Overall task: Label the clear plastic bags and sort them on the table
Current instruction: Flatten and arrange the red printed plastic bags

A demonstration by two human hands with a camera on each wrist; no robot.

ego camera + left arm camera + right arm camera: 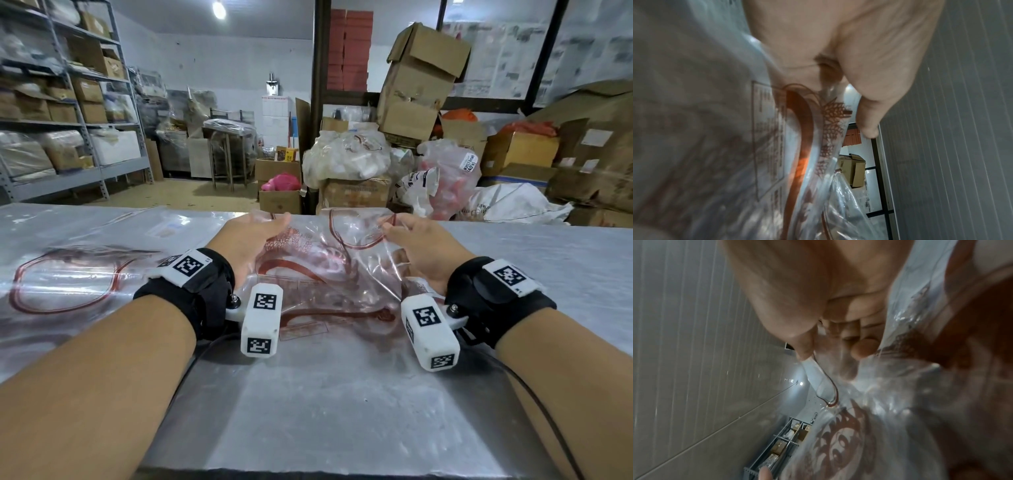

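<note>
On the metal tabletop (325, 394), the left hand (246, 240) and right hand (424, 250) each have a closed grip on the crumpled clear bag (329, 267) with red print, thumb and fingers pinching its far top edge at either side. Left of it a second clear bag (68, 274) lies flat; behind the tabletop stand cardboard boxes (421, 78) and shelving (68, 102)

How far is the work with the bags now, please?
Looks done: a flat stack of bags lies on the table, left of the hands. In hand: left hand and right hand each grip one crumpled bag. Left: I see no label on it; it still needs sorting.
</note>
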